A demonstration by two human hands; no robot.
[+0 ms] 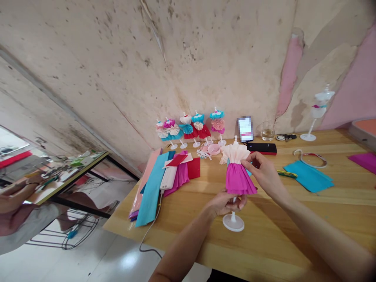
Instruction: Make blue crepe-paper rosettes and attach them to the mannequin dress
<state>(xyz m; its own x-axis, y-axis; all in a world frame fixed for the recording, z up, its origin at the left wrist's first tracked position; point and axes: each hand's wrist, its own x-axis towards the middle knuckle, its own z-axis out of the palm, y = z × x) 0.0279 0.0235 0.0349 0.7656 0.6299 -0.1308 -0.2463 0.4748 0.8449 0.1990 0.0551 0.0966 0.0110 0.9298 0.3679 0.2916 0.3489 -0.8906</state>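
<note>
A miniature dress form with a white round base (233, 222) stands upright on the table in front of me. It wears a crepe-paper dress with a cream pleated top (235, 152) and a magenta gathered skirt (239, 179). My left hand (226, 203) is closed around the stand's thin pole, just under the skirt hem. At the dress's right side, my right hand (261, 168) pinches the edge of the cream top near the waist with thumb and fingers. A bit of blue paper (245, 167) shows behind the waist, mostly hidden by the dress.
Several dressed miniature forms (197, 127) line the wall. Left lie crepe-paper sheets (152, 188) and a white power bank (169, 178) with a cable. Behind are a phone (245, 129), black box (261, 148) and glass (268, 131). Right: a cutter (287, 174) on blue paper (311, 178). Another person sits far left.
</note>
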